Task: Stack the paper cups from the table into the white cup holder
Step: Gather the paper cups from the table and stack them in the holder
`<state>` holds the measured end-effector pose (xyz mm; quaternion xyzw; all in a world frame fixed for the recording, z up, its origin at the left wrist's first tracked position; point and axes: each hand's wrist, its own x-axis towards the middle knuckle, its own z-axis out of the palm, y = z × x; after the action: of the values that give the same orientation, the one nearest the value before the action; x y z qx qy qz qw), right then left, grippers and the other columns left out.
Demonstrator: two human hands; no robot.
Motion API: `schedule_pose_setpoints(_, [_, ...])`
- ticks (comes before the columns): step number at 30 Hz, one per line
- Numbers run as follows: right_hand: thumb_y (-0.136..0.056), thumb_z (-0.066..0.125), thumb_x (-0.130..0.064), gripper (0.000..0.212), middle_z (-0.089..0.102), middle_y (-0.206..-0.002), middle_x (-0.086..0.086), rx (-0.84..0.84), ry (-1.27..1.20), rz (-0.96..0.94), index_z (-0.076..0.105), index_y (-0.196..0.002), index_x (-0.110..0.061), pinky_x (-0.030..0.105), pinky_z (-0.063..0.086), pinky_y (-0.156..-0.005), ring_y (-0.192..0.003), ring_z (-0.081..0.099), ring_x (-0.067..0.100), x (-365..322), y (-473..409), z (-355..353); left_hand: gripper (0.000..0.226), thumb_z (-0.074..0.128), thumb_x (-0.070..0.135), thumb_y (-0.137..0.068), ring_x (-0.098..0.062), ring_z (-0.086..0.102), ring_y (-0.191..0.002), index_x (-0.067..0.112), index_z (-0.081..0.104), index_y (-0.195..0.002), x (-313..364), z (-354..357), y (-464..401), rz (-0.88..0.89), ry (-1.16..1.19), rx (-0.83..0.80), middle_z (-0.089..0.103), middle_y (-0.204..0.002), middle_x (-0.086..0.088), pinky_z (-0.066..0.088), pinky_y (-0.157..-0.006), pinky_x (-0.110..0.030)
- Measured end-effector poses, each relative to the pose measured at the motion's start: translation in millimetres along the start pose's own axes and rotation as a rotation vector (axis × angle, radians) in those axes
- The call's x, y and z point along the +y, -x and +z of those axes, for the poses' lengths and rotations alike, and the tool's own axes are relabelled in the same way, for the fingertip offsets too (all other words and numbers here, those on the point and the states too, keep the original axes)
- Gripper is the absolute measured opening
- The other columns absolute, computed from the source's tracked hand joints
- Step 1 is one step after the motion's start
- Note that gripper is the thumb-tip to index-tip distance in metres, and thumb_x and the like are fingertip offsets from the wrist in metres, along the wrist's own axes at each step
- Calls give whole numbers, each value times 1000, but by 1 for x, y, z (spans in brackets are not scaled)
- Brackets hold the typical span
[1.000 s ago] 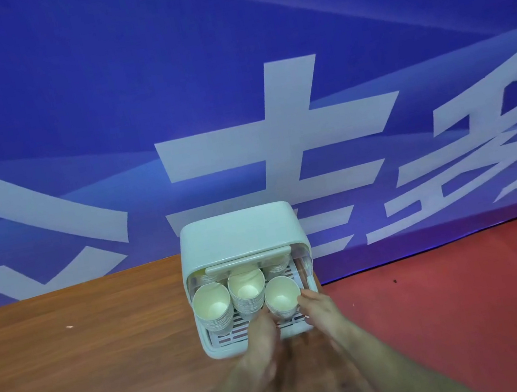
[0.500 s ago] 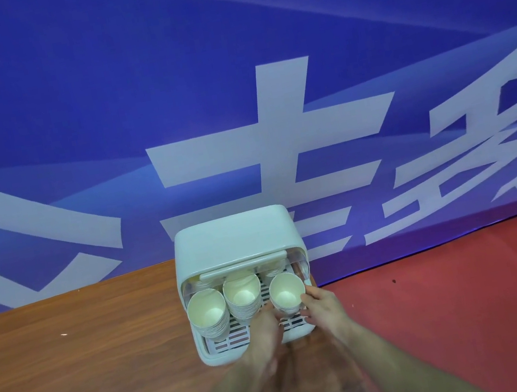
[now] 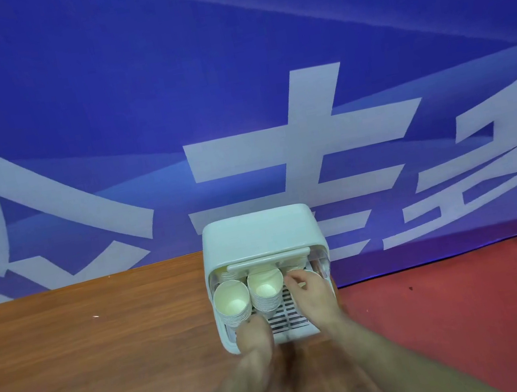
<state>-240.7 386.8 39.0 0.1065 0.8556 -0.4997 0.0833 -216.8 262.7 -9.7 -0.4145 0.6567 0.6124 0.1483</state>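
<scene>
The white cup holder (image 3: pixel 262 235) stands at the far edge of the wooden table (image 3: pixel 88 357), its front open over a slotted tray. Two stacks of paper cups lean out of it, the left stack (image 3: pixel 232 302) and the middle stack (image 3: pixel 266 286). My right hand (image 3: pixel 314 294) reaches into the right side of the holder, its fingers curled over the right stack of cups, which it mostly hides. More cup rims (image 3: pixel 294 262) show at the back under the lid. My left hand (image 3: pixel 253 333) rests with its fingertips on the tray's front rim, below the left stack.
A blue banner (image 3: pixel 232 96) with large white characters rises right behind the table. Red floor (image 3: pixel 478 312) lies to the right past the table's edge, which runs just beside the holder. Bare tabletop stretches to the left.
My right hand has pushed deeper into the holder over the right stack. My left hand has let go of that stack and shifted left to the tray's front rim.
</scene>
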Motion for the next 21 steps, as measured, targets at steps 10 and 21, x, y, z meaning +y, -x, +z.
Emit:
schedule_pose_setpoints(10, [-100,37,-29,26,65,-98,-4,-155,-83,97,56,-107,-45,42,57,-80,-89,66,23,2,-8,30,46,40,-16,-82,-14,60,-88,10,65,-111,7,0,21,215,180,-234,70,-100,-3,44,-66,-22])
schedule_pose_setpoints(21, [-97,34,-27,36,71,-91,4,-33,3,72,64,-116,-33,43,54,-81,-88,67,24,12,-12,33,36,49,-15,-83,-5,56,-75,1,66,-110,13,-2,41,219,158,-248,65,-85,1,43,-65,-14])
